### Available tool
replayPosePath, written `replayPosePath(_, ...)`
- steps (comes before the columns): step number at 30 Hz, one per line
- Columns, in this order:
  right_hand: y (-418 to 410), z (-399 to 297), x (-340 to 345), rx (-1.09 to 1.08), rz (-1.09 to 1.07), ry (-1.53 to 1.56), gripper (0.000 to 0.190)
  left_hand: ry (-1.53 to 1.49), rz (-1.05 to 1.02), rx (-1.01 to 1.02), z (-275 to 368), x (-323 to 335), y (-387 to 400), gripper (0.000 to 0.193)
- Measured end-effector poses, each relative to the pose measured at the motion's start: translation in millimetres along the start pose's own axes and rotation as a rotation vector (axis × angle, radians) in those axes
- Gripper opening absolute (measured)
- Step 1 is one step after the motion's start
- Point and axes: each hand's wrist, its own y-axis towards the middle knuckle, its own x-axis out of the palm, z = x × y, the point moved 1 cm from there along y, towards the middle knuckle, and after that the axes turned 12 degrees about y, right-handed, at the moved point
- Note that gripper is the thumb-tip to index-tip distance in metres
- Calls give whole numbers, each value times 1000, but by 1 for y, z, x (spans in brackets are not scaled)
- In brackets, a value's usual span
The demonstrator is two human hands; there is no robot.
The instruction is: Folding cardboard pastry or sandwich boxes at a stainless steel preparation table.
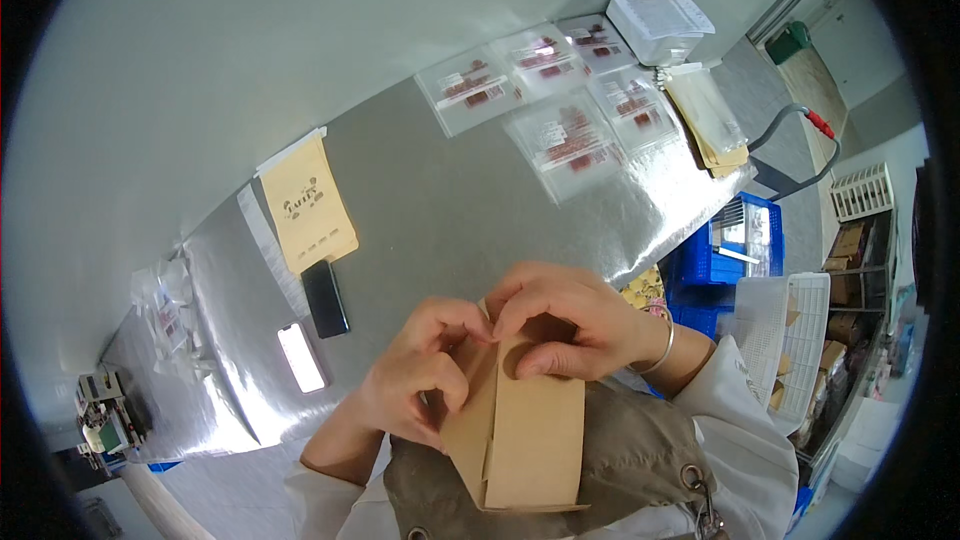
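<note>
A plain brown cardboard box (536, 435), partly folded, is held upright against my apron (637, 435). My left hand (427, 371) grips its left panel, thumb and fingers around the edge. Across the top edge, my right hand (570, 319) pinches the cardboard, its thumb lying on the front panel. The fingertips of both hands meet at the upper corner. A bent flap sticks out at the bottom of the box. My fingers hide part of its top.
Several clear printed plastic bags (570, 139) lie flat on the metal table (420, 187). Left are a printed kraft paper bag (307, 202), a dark phone (325, 300) and a lit phone (302, 358). Blue crates (694, 255) and a white basket (761, 337) stand at right.
</note>
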Motion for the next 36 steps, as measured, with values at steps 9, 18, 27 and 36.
replayPosePath(9, 0, 7, -3, 120, 13, 250, 26, -8, 45, 9, -5, 4, 3, 39)
replayPosePath(18, -5, 4, -5, 48, 2, 237, 23, -501, 181, -148, -3, 6, 5, 42)
replayPosePath(27, -3, 11, 0, -26, -4, 106, 25, 149, 145, -428, 14, 0, 2, 52)
replayPosePath(36, -6, 14, 13, 157, 187, 520, 26, 136, 227, -572, 15, 13, -11, 49)
